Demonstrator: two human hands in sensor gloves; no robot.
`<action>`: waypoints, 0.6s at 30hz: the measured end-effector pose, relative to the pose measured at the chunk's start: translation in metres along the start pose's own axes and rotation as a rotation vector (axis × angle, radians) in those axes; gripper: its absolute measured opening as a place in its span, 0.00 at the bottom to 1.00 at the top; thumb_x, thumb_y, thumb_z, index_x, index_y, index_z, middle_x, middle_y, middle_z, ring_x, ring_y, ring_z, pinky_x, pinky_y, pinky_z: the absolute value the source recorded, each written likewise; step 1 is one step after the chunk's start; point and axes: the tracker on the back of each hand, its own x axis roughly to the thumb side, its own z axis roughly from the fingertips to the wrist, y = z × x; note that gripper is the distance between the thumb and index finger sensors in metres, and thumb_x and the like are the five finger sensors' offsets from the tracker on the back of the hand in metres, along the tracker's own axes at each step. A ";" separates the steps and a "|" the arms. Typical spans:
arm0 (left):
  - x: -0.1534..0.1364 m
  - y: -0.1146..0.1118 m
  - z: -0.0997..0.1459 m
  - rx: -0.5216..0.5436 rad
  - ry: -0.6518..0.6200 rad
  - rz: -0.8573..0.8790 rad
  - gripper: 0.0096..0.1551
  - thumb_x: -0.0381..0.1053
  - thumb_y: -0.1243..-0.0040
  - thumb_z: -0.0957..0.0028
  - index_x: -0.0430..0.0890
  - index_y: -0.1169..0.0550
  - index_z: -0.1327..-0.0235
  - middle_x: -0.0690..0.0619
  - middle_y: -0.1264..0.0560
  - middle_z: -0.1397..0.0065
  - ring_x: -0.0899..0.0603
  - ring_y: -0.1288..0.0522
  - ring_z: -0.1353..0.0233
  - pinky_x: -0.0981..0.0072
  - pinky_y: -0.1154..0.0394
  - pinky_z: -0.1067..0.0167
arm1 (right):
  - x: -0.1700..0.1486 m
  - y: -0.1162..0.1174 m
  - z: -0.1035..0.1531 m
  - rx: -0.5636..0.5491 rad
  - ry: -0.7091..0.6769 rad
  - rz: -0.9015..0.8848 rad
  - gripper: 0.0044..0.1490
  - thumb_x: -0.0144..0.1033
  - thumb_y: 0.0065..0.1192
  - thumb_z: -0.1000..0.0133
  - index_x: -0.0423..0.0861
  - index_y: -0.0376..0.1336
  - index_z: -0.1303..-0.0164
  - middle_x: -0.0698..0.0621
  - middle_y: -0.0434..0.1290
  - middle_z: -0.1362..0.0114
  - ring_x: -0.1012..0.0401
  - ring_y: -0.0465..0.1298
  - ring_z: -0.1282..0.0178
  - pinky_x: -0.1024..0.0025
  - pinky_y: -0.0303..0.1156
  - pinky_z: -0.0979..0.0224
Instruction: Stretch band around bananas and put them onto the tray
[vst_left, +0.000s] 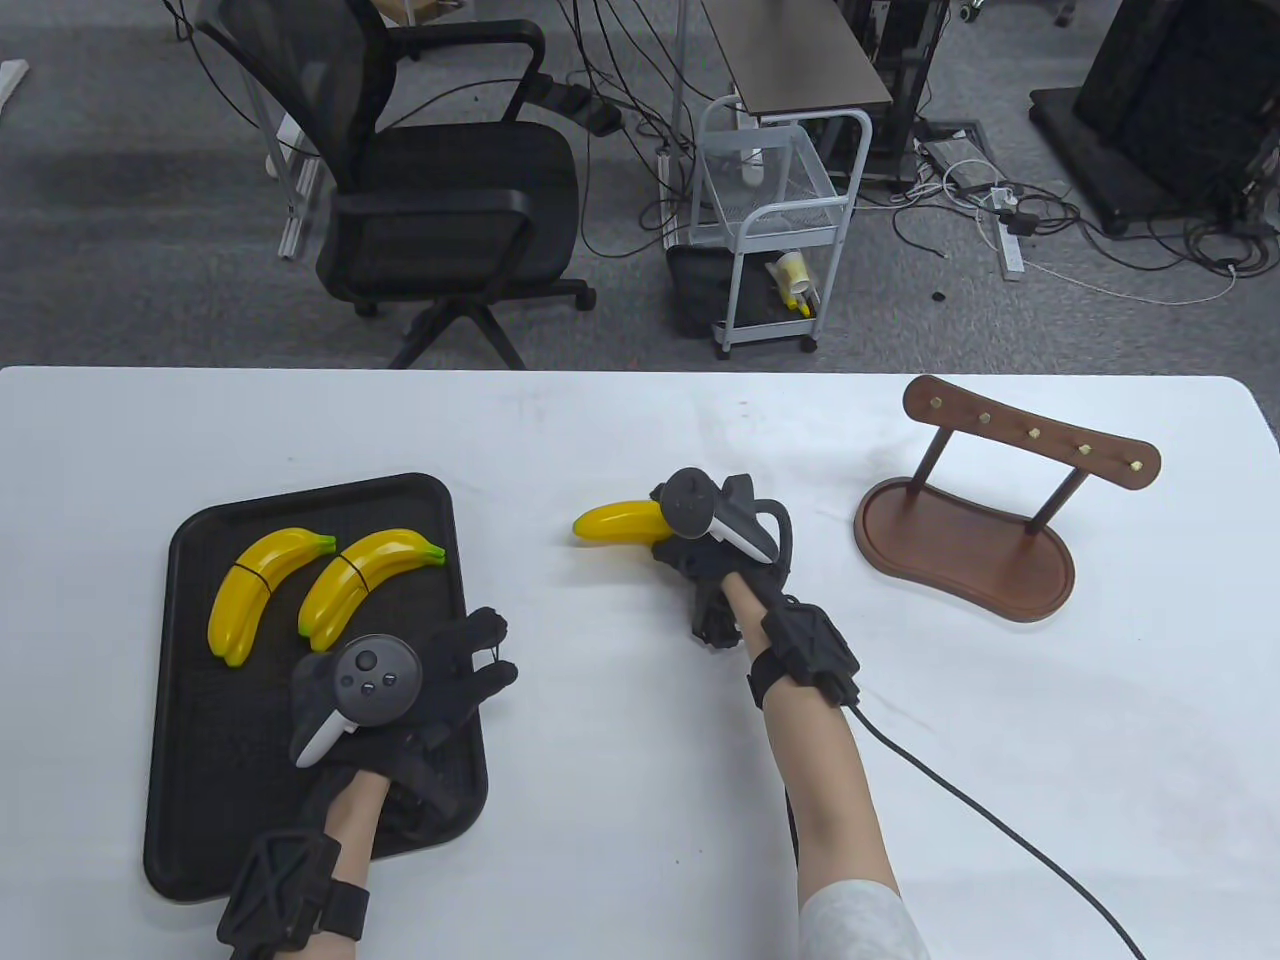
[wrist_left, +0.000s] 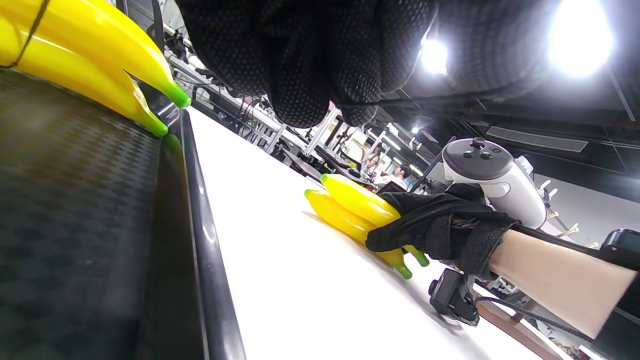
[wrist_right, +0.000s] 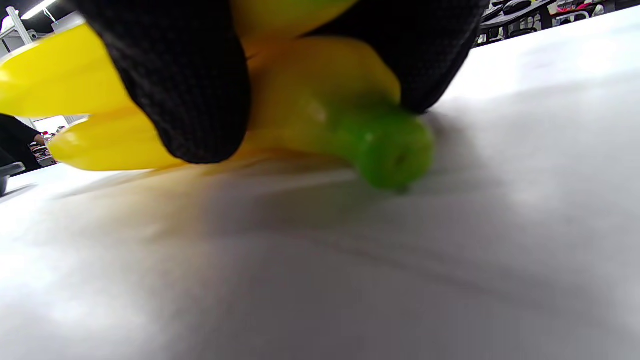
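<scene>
Right hand (vst_left: 715, 545) grips the stem end of a glossy yellow plastic banana pair with green tips (vst_left: 615, 523), fingers curled over it; the pair lies on the white counter (vst_left: 620, 800), well right of the black rectangular textured tray (vst_left: 190, 530). No band visible on this pair. Two more yellow banana bundles (vst_left: 320, 585) already sit on the tray, each with a thin dark band round the middle.

Left hand (vst_left: 400, 690) hovers over the tray's near right part, fingers loosely spread; cannot tell if it holds a band.

Risks, as judged: smooth plastic may let the two bananas slide apart under the grip; a stretched band could snap off the tapered end; the tray's raised rim could catch the pair on transfer.

Counter: matte white, with a brown wooden hook stand (vst_left: 975, 510) at right. Beyond: grey carpet, black office chair (vst_left: 440, 180), white wire cart (vst_left: 775, 230), floor cables.
</scene>
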 end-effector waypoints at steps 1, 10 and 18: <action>0.000 0.000 0.000 0.001 0.000 0.000 0.36 0.65 0.41 0.44 0.53 0.31 0.25 0.54 0.26 0.22 0.44 0.25 0.22 0.49 0.31 0.22 | 0.000 0.000 0.000 -0.004 0.000 -0.001 0.45 0.41 0.78 0.50 0.46 0.58 0.24 0.45 0.70 0.23 0.48 0.77 0.31 0.53 0.77 0.33; 0.000 0.001 0.000 0.005 0.002 -0.009 0.36 0.66 0.41 0.44 0.53 0.31 0.25 0.54 0.26 0.22 0.43 0.25 0.22 0.48 0.31 0.22 | -0.012 -0.007 0.017 -0.036 0.008 -0.103 0.44 0.41 0.78 0.51 0.45 0.60 0.25 0.45 0.71 0.24 0.47 0.78 0.34 0.54 0.78 0.35; 0.001 0.000 0.000 0.008 -0.001 -0.009 0.37 0.66 0.41 0.44 0.52 0.31 0.24 0.54 0.26 0.22 0.43 0.24 0.23 0.48 0.31 0.22 | -0.020 -0.024 0.046 -0.068 -0.007 -0.085 0.45 0.42 0.77 0.50 0.46 0.58 0.25 0.46 0.70 0.24 0.47 0.78 0.34 0.54 0.78 0.35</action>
